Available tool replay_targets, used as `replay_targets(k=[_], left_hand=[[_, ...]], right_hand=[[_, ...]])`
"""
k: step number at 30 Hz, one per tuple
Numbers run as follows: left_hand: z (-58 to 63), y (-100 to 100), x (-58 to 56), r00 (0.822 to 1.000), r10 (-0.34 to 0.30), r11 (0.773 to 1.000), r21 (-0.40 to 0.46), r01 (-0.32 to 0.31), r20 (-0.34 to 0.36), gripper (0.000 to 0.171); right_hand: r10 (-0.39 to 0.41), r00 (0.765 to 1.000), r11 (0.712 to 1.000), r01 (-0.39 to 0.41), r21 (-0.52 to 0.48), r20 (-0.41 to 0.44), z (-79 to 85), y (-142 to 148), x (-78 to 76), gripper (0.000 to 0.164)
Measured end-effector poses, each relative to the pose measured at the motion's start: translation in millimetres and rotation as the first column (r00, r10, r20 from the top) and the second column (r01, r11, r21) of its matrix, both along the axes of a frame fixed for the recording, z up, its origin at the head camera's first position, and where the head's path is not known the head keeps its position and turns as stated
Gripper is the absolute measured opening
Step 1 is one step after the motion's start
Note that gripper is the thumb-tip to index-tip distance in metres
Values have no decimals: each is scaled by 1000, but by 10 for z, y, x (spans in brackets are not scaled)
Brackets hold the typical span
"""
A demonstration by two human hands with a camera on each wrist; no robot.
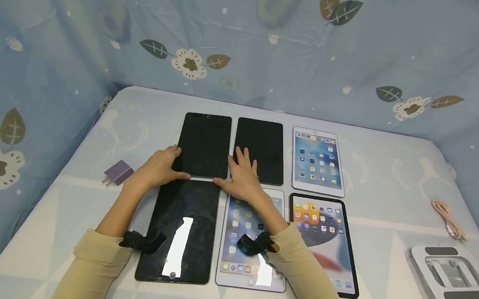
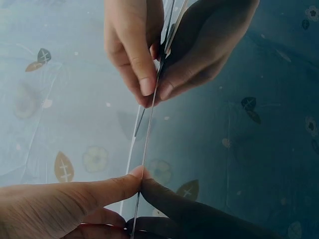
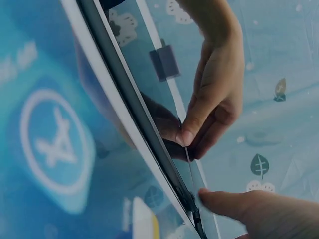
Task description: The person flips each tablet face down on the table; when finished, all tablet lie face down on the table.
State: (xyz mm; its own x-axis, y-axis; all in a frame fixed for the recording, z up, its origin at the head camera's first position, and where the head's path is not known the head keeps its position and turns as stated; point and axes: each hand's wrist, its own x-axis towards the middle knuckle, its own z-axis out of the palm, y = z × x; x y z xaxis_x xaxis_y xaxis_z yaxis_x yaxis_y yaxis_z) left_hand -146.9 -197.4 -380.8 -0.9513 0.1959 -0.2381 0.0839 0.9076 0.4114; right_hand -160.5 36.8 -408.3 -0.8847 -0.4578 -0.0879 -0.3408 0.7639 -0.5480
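Observation:
In the head view, a black tablet (image 1: 204, 141) lies face up at the far left of two rows of tablets. My left hand (image 1: 156, 167) holds its near left corner, fingers along the left side and thumb at the near edge. At the near right corner my right hand (image 1: 243, 178) touches it with spread, fairly straight fingers, some lying over a second black tablet (image 1: 261, 144). Below the right wrist lies a white tablet (image 1: 232, 253) with a lit screen. A larger black tablet (image 1: 182, 239) lies under the left hand's side, reflecting light.
To the right are a small lit white tablet (image 1: 318, 161) and a black-rimmed lit tablet (image 1: 327, 245). A purple plug adapter (image 1: 118, 172) lies at the left. A coiled cable (image 1: 447, 217) and a grey-white stand (image 1: 454, 280) lie at the far right. A patterned curtain (image 1: 241, 35) hangs behind.

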Motion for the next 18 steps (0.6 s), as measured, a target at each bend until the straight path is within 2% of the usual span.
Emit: replay_targets(k=[6, 9, 11, 13, 15, 18], left_hand=[[-13, 4, 10, 1000, -4, 1000, 5, 4, -24, 84], [-6, 4, 8, 999, -9, 1000, 8, 10, -35, 83], [-2, 1, 5, 999, -13, 1000, 13, 14, -36, 83], [4, -1, 6, 1000, -13, 1000, 20, 13, -25, 85], [7, -4, 7, 1000, -21, 1000, 20, 21, -18, 86], [3, -2, 8, 999, -41, 999, 18, 41, -23, 86]], right_hand=[[-21, 993, 983, 43, -181, 118, -34, -25, -24, 75], [-27, 983, 956, 79, -284, 183, -24, -11, -43, 72], [-33, 972, 925, 118, -361, 234, -10, 8, -48, 69], [-36, 958, 879, 167, -448, 285, 3, 24, -50, 64], [-31, 943, 817, 215, -536, 331, 16, 29, -48, 59], [28, 926, 684, 258, -682, 378, 44, 11, -47, 56]])
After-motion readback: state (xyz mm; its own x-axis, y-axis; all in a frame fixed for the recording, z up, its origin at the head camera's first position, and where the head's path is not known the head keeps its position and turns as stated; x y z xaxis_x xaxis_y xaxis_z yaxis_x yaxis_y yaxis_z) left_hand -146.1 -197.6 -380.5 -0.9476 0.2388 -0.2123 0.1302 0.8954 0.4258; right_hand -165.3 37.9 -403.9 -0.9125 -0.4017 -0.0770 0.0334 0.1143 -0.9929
